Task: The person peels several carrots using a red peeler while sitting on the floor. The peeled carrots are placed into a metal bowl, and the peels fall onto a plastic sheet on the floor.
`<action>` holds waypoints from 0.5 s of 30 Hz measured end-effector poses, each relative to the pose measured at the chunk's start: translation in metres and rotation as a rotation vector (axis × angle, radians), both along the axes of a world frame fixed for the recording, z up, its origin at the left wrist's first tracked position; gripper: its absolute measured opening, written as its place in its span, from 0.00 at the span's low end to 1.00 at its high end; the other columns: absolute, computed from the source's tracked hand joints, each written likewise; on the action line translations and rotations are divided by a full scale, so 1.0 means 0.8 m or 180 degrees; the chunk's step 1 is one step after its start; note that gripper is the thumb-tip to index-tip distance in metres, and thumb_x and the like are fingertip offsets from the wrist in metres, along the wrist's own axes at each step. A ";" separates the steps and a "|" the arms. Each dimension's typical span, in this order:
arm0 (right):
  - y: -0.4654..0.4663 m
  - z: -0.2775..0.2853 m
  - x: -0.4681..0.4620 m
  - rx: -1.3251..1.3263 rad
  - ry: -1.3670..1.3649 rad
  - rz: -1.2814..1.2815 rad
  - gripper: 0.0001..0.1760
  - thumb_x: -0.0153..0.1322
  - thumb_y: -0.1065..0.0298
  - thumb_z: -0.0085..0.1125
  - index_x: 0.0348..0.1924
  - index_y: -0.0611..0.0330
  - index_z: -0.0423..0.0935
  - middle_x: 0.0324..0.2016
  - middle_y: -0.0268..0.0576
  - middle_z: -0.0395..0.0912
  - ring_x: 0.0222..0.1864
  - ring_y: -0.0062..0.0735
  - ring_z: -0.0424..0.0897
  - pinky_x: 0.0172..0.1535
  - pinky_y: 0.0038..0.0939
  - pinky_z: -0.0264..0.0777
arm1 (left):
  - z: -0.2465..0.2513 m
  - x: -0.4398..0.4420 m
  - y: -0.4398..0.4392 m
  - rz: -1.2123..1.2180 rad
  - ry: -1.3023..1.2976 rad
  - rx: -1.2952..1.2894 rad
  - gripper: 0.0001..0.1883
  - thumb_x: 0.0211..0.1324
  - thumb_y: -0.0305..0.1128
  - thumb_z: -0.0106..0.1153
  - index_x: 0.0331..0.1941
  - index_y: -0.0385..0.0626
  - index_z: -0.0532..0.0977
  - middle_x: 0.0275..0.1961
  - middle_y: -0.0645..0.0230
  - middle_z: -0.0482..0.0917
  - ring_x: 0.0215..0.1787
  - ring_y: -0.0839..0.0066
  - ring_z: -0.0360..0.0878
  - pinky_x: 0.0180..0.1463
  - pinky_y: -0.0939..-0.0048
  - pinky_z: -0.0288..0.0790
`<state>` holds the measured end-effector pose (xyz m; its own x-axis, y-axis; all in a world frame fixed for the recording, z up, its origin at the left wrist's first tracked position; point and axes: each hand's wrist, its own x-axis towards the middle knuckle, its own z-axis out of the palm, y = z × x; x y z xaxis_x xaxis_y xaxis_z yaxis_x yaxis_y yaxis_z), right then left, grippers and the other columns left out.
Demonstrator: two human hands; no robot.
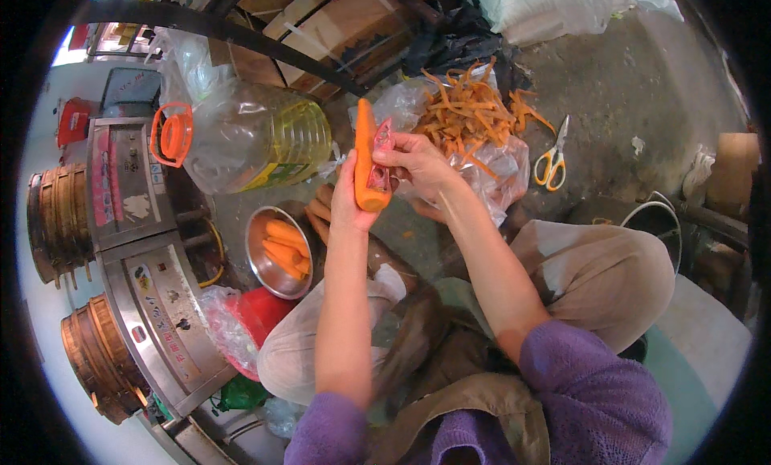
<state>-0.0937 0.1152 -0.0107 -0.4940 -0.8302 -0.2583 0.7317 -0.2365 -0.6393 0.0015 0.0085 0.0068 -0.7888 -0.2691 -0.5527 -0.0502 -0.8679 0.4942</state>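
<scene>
My left hand holds a large orange carrot upright in the picture, its thick end near the palm. In my right hand is a pink vegetable peeler, held against or close beside the carrot's right side; whether its blade touches is hard to tell. Behind the right hand, a heap of carrot peelings lies on a clear plastic bag. Left of my left forearm, several smooth orange carrots lie in a steel bowl.
Scissors with yellow-and-white handles lie on the floor right of the peelings. A large oil bottle is at the left, near a steel appliance and bamboo steamers. Cardboard boxes stand behind a dark metal bar. A bucket is beyond my right knee.
</scene>
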 end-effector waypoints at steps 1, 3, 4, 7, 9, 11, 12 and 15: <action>-0.002 -0.001 0.001 -0.0105 0.0011 0.0005 0.07 0.64 0.66 0.65 0.30 0.56 0.78 0.25 0.30 0.78 0.23 0.14 0.72 0.26 0.17 0.63 | 0.001 0.003 -0.003 -0.0030 -0.0045 -0.0073 0.18 0.65 0.46 0.43 0.51 0.47 0.70 0.44 0.67 0.77 0.41 0.70 0.75 0.43 0.63 0.70; -0.005 -0.002 0.003 -0.0141 -0.0027 0.0030 0.07 0.64 0.65 0.65 0.29 0.56 0.77 0.25 0.30 0.78 0.23 0.14 0.72 0.25 0.17 0.62 | 0.004 0.008 -0.005 -0.0137 0.0012 -0.0124 0.18 0.65 0.46 0.43 0.51 0.48 0.70 0.43 0.67 0.77 0.39 0.70 0.75 0.42 0.63 0.70; -0.006 -0.002 0.004 -0.0158 -0.0021 -0.0010 0.07 0.64 0.65 0.65 0.30 0.56 0.78 0.25 0.30 0.78 0.23 0.14 0.72 0.26 0.17 0.62 | 0.005 0.009 -0.005 -0.0048 -0.0110 -0.0113 0.18 0.65 0.46 0.42 0.51 0.48 0.70 0.43 0.67 0.78 0.39 0.71 0.75 0.42 0.63 0.71; -0.003 -0.002 0.006 -0.0189 -0.0060 -0.0028 0.06 0.64 0.66 0.64 0.32 0.56 0.78 0.25 0.29 0.78 0.24 0.14 0.72 0.26 0.17 0.62 | 0.004 0.012 -0.001 0.0123 -0.0343 -0.0058 0.18 0.65 0.46 0.42 0.51 0.48 0.70 0.42 0.68 0.78 0.38 0.71 0.76 0.41 0.63 0.71; 0.000 -0.002 0.008 -0.0149 -0.0165 -0.0038 0.06 0.65 0.66 0.64 0.33 0.57 0.79 0.26 0.29 0.78 0.25 0.13 0.73 0.27 0.17 0.63 | 0.003 0.014 0.003 0.0143 -0.0439 0.0012 0.18 0.65 0.45 0.43 0.51 0.48 0.70 0.42 0.68 0.78 0.38 0.71 0.77 0.42 0.62 0.72; 0.002 -0.006 0.009 -0.0030 -0.0252 0.0038 0.06 0.65 0.67 0.63 0.33 0.57 0.78 0.26 0.30 0.78 0.25 0.13 0.73 0.27 0.17 0.63 | 0.003 0.014 0.005 0.0094 -0.0234 -0.0075 0.18 0.65 0.45 0.43 0.51 0.48 0.70 0.41 0.68 0.78 0.38 0.70 0.77 0.41 0.62 0.72; 0.002 -0.009 0.009 0.0038 -0.0309 0.0078 0.06 0.65 0.67 0.63 0.33 0.57 0.78 0.26 0.30 0.78 0.25 0.13 0.73 0.27 0.17 0.63 | 0.004 0.016 0.007 0.0101 -0.0220 -0.0116 0.18 0.65 0.45 0.44 0.51 0.47 0.69 0.41 0.67 0.78 0.37 0.70 0.77 0.41 0.61 0.73; -0.005 -0.028 -0.006 0.0000 -0.0584 -0.0291 0.07 0.65 0.65 0.64 0.34 0.56 0.78 0.27 0.30 0.79 0.25 0.14 0.73 0.27 0.17 0.61 | 0.012 0.026 0.018 -0.0358 -0.0039 -0.0225 0.19 0.65 0.46 0.45 0.51 0.46 0.69 0.40 0.65 0.77 0.37 0.69 0.77 0.38 0.61 0.74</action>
<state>-0.0981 0.1109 -0.0331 -0.5119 -0.7841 -0.3509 0.8115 -0.3074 -0.4970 0.0221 0.0226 0.0164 -0.8095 -0.2179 -0.5452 -0.1518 -0.8194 0.5527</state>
